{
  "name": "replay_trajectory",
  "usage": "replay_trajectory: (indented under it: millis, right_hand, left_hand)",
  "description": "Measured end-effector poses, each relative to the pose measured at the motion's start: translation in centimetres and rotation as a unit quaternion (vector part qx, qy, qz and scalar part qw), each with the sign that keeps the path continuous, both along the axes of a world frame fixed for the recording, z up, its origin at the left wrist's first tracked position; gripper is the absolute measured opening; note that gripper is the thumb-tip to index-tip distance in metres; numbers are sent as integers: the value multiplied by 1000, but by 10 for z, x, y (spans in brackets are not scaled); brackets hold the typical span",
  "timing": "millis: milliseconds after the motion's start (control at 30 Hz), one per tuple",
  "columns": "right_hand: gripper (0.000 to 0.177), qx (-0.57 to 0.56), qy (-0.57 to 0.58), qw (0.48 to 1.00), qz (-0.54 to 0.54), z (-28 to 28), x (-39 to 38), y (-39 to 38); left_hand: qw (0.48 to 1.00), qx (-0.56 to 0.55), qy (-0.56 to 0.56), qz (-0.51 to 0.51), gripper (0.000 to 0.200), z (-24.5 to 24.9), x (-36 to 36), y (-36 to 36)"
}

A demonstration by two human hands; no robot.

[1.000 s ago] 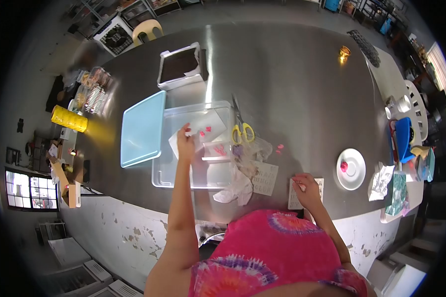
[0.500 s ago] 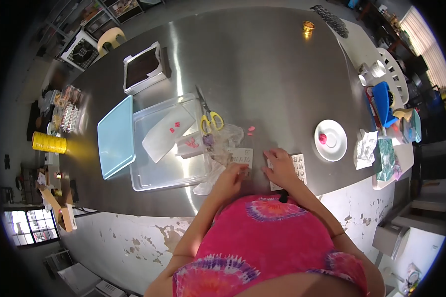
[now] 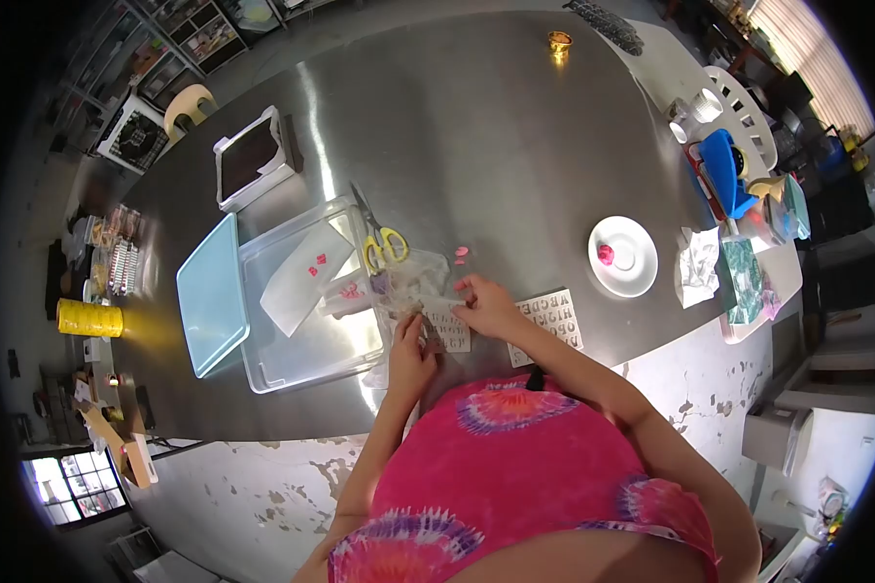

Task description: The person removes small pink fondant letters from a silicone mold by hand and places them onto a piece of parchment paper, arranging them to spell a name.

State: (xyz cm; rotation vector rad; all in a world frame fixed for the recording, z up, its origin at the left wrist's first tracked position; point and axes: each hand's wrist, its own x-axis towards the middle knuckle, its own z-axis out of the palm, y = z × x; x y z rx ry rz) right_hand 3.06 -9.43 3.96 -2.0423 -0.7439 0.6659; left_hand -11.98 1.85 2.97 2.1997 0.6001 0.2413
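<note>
Head view: clear tub (image 3: 306, 364) holds a white sheet (image 3: 297, 284) with pink pieces (image 3: 316, 264). At its 3 o'clock, right hand (image 3: 486, 307) pinches crumpled plastic wrap (image 3: 416, 284); left hand (image 3: 410, 356) touches it, grip unclear.

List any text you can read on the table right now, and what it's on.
Letter sheet beside the right hand: rows of capital letters, too small to quote.
Second sheet by the left hand: printed characters, blurred.
No other text shows.
</note>
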Motion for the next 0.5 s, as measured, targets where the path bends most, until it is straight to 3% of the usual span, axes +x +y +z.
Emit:
replay_trajectory:
  millis: [100, 167, 233, 367, 400, 433, 467, 500]
  right_hand:
    - [36, 6, 100, 995, -4, 14, -2, -8]
    - [39, 71, 328, 939, -76, 18, 3, -20]
    - [42, 83, 361, 925, -83, 36, 6, -38]
    - [51, 161, 521, 825, -149, 60, 10, -81]
    - [55, 204, 569, 782, -152, 63, 9, -88]
    - [55, 204, 568, 782, -155, 63, 4, -92]
    - [57, 222, 573, 772, -160, 62, 0, -96]
    - [60, 240, 577, 762, -166, 62, -4, -99]
  left_hand:
    - [999, -2, -28, 33, 49, 1, -3, -1]
    - [998, -26, -33, 51, 47, 2, -2, -1]
    - [996, -42, -44, 60, 43, 0, 0, 1]
    - [998, -34, 33, 38, 38, 3, 0, 0]
    - [987, -141, 74, 18, 35, 11, 2, -1]
    - [963, -245, 116, -5, 32, 18, 4, -3]
    - [962, -247, 117, -8, 32, 21, 7, -4]
    - [874, -469, 125, -13, 33, 24, 11, -5]
